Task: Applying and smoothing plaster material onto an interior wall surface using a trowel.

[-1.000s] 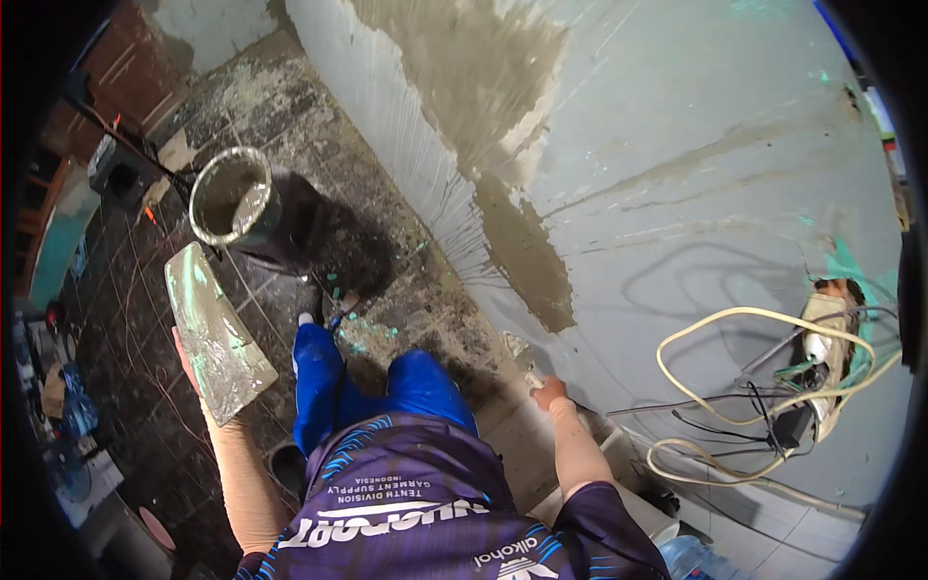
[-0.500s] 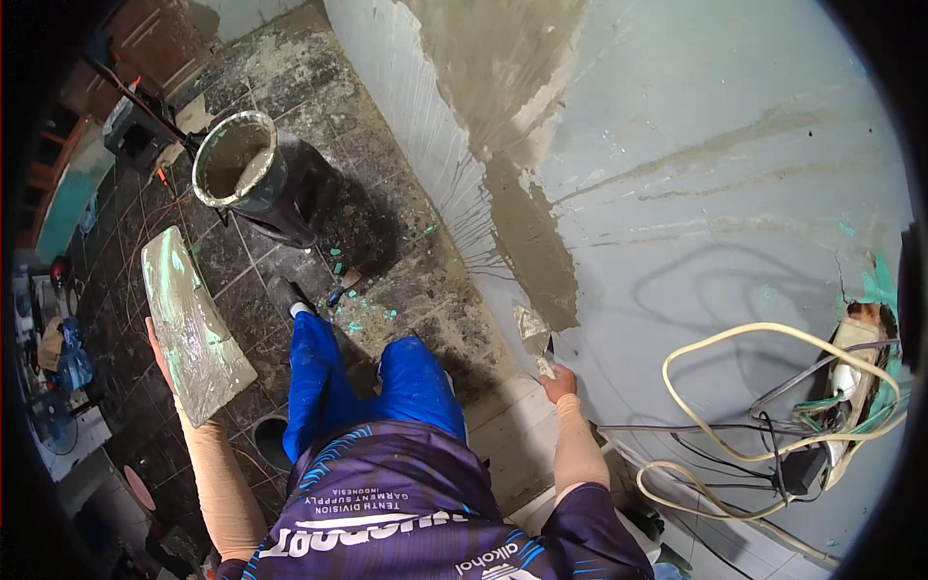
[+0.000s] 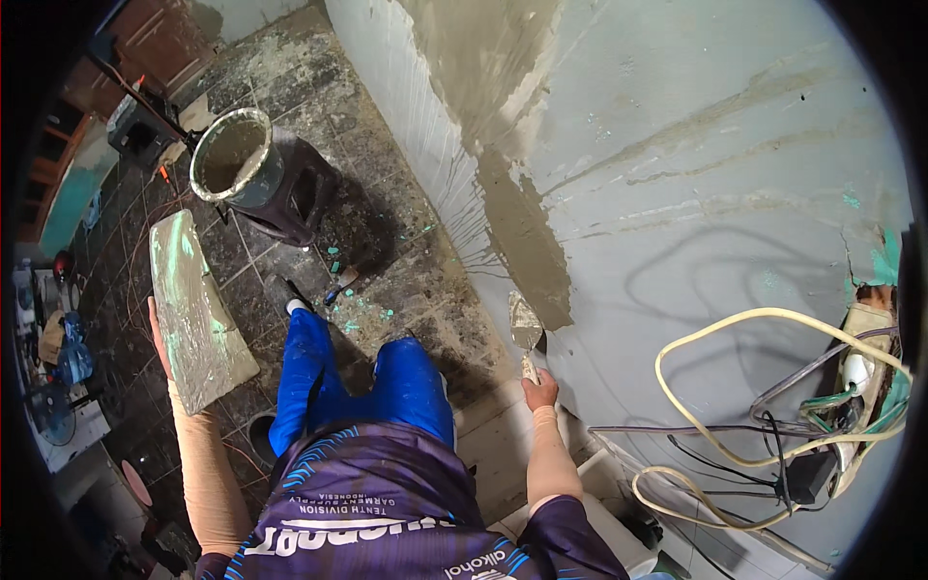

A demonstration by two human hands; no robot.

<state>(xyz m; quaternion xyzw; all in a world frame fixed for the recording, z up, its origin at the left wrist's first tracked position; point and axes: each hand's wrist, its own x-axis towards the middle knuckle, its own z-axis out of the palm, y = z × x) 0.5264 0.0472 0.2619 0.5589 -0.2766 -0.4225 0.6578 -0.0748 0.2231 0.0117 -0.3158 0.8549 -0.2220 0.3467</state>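
Fingers of the right hand are wrapped around the handle of a small pointed steel trowel, whose mortar-smeared blade points up and away from the person, its tip just beside the lower end of the wet grey-brown plaster patch on the pale grey-blue wall. Whether the blade touches the wall cannot be told from this angle. The left hand grips the near edge of a flat rectangular grey plaster board, with only the outer fingers showing around its side; the board is held out level over the floor, its face coated in a thin film of mortar with pale green smears.

Judging by how things lie, the step in hand is spreading mortar at the foot of the patch, where the plaster narrows to a strip running down from a wider area above. The next move would seem to call for laying the blade flat against the wall and pressing evenly, so the fresh edge blends into the bare surface beside it.

A round bucket with a mortar-caked rim sits on a dark stool, well apart from the trowel. Splashes fan out along the wall's base onto the dark tiled floor. A cream-coloured hose loops with dark cables to the right, near the wall.
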